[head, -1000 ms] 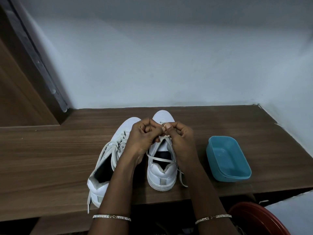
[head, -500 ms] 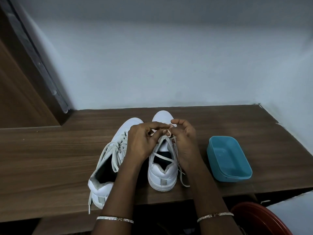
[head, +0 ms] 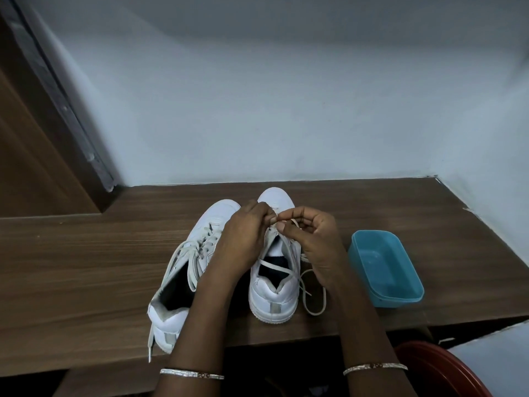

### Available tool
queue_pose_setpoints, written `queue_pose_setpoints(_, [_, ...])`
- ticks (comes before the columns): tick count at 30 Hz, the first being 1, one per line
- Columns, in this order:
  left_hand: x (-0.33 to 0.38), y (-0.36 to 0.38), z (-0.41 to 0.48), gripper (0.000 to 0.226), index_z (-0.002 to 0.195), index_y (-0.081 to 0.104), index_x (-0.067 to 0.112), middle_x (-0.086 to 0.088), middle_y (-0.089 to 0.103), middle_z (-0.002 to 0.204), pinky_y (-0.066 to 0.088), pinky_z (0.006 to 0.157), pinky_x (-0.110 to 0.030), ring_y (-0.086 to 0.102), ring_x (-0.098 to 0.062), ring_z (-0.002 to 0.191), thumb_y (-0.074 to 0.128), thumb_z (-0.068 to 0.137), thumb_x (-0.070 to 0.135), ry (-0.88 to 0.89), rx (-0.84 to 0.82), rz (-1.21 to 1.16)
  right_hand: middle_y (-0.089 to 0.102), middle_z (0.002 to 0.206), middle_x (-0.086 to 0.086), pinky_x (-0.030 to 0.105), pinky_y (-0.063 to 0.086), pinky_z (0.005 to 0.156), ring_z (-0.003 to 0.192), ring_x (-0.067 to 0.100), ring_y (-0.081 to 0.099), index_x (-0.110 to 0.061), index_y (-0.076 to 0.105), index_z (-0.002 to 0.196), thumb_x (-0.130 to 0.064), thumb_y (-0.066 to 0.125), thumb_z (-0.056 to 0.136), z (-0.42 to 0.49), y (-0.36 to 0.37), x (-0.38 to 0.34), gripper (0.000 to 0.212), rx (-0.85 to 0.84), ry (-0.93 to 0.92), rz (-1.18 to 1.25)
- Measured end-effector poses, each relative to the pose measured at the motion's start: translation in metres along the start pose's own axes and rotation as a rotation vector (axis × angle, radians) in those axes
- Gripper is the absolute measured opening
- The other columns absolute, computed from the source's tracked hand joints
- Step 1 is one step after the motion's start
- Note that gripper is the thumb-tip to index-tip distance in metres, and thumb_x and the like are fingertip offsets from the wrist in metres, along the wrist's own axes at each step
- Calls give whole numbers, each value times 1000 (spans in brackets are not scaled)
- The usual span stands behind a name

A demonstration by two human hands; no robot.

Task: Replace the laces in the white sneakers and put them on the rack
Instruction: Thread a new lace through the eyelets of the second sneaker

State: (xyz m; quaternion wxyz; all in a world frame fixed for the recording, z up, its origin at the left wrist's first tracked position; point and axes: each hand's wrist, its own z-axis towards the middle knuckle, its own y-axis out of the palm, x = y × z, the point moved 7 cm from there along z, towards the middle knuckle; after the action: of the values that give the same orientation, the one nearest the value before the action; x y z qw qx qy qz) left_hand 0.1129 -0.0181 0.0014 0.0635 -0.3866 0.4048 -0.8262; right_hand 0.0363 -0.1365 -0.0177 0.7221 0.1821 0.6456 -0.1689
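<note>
Right hand (head: pixel 317 242) pinches the white lace (head: pixel 273 265) between thumb and forefinger over the upright sneaker (head: pixel 272 302); left hand (head: pixel 246 236), fingers curled, pinches it alongside. Left of that sneaker sits the laced sneaker (head: pixel 183 270), right of it a blue tub (head: pixel 400 296).

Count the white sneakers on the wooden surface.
2. The left sneaker lies tilted near the front edge; the right sneaker stands upright beside it, between it and the blue tub.
</note>
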Motion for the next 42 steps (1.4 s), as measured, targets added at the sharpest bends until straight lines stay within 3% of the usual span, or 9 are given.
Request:
queue_pose_setpoints(3, [-16, 5, -4, 22, 85, 61, 11, 9, 55, 70, 35, 60, -23, 48, -3, 63, 52, 101, 24, -151, -129, -262, 77, 91, 4, 34, 56, 87, 89, 16, 72, -7, 73, 92, 3, 69, 87, -1, 7, -5, 12, -59, -51, -35])
queue_pose_setpoints(9, [-17, 14, -12, 25, 79, 63, 10, 0, 46, 59, 32, 49, -19, 39, -8, 51, 53, 101, 19, -385, -218, -836, 71, 104, 5, 39, 57, 84, 98, 20, 69, -16, 72, 94, 5, 64, 89, -1, 2, -7, 23, -19, -124, -116])
queue_pose_setpoints(12, [-17, 15, -11, 25, 76, 62, 5, -3, 47, 58, 34, 49, -17, 40, -9, 51, 56, 99, 16, -426, -193, -929, 65, 107, 2, 31, 56, 77, 99, 14, 68, -16, 69, 93, 3, 70, 80, -5, -8, -6, 23, 83, -157, -156])
queue_pose_setpoints(18, [-19, 16, -12, 22, 79, 69, 2, -5, 58, 60, 42, 51, -17, 46, -10, 50, 60, 95, 12, -456, -180, -1027, 69, 86, -11, 21, 49, 69, 82, 14, 64, -24, 71, 84, -29, 85, 75, -9, -13, -8, 17, 145, -219, -387])
queue_pose_setpoints(25, [-29, 15, -15, 20, 102, 68, -10, -8, 68, 74, 51, 59, -15, 61, -8, 63, 61, 91, 5, -505, -213, -1128, 72, 74, -9, 36, 58, 71, 71, 11, 68, -22, 74, 83, -20, 80, 83, -5, -7, -9, 6, 107, -214, -364])
queue_pose_setpoints(30, [-27, 9, -13, 15, 102, 71, -2, -7, 69, 75, 50, 60, -17, 60, -10, 65, 64, 90, 3, -448, -207, -1023, 70, 89, -9, 28, 52, 65, 74, 7, 62, -27, 71, 97, -12, 75, 83, -3, -10, -7, 21, 90, -166, -326])
queue_pose_setpoints(34, [-19, -2, -9, 13, 102, 73, 9, -10, 71, 85, 52, 65, -23, 61, -14, 71, 64, 93, 8, -292, -178, -797, 64, 113, -16, 14, 45, 77, 96, 2, 60, -29, 66, 120, -18, 73, 86, -3, 4, -7, 37, -73, -235, -507])
queue_pose_setpoints(38, [-14, -8, -6, 17, 103, 72, 22, 10, 72, 87, 53, 76, -22, 65, -5, 85, 63, 94, 11, -181, -73, -541, 69, 82, -16, 23, 47, 69, 76, 3, 61, -25, 74, 97, -30, 79, 83, 2, 1, -8, 16, 39, -211, -530])
queue_pose_setpoints(42, [-19, -5, -6, 28, 122, 63, 21, -1, 63, 97, 53, 72, -20, 65, -9, 87, 58, 97, 10, -202, -17, -489, 70, 69, -12, 31, 50, 62, 63, 6, 61, -21, 77, 83, -26, 81, 81, 2, -6, -4, 7, 40, -143, -409])
